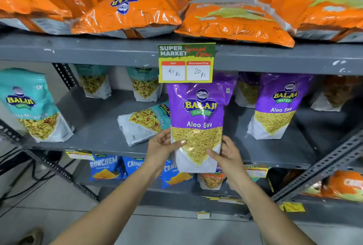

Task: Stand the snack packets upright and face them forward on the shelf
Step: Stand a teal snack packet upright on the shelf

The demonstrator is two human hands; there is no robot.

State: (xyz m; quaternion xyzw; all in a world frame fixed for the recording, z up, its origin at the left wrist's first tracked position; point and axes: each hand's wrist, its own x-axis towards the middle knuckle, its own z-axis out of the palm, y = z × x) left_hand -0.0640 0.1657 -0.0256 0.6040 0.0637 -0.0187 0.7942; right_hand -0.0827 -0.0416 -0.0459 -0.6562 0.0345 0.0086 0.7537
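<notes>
Holding glossy purple Aloo Sev packet [197,119] upright, left hand [163,144], right hand [227,154]

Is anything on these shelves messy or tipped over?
Yes. On the middle shelf, a teal mix packet lies on its side just left of the purple Aloo Sev packet that both hands hold. On the top shelf, the orange packets lie flat in a heap, one logo upside down.

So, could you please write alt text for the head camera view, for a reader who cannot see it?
Both hands, left hand and right hand, hold a purple Aloo Sev packet upright, label forward, at the front of the middle shelf. Beside it a teal mix packet lies on its side; orange packets lie flat on the shelf above.
</notes>
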